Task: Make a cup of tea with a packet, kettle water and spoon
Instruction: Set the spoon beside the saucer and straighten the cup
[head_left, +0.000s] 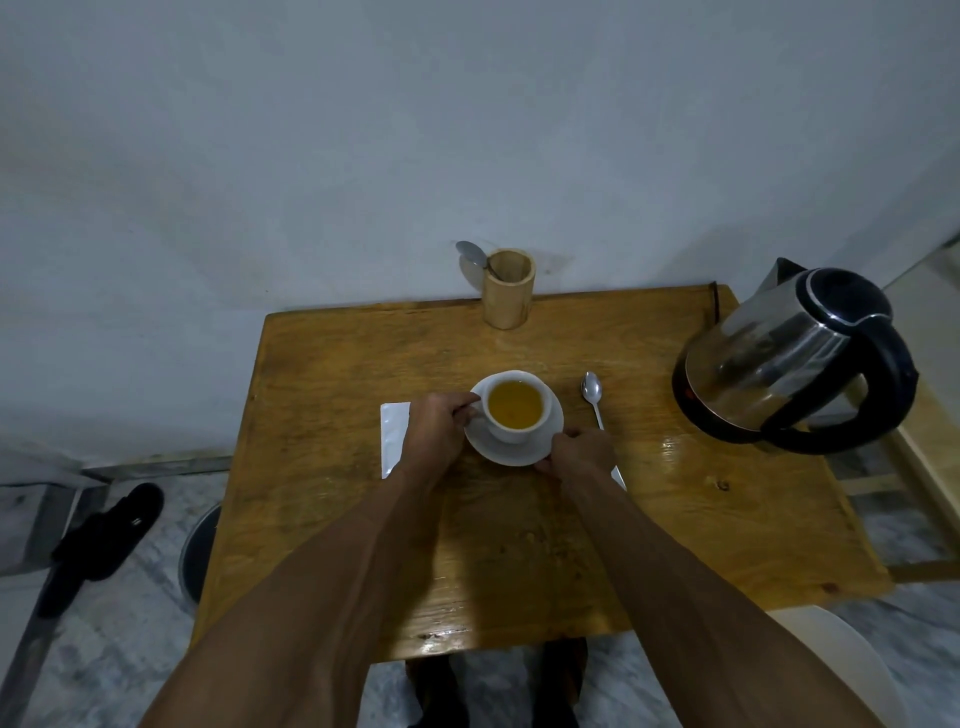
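Observation:
A white cup full of amber tea stands on a white saucer in the middle of the wooden table. My left hand grips the cup at its left side, where the handle is hidden under my fingers. My right hand pinches the saucer's near right rim. A metal spoon lies on the table just right of the saucer, its handle running under my right hand. A white packet lies flat to the left, partly covered by my left hand.
A steel and black kettle stands at the table's right edge. A wooden holder with a second spoon sits at the back edge against the wall. A black sandal lies on the floor at left. A white plate shows at lower right.

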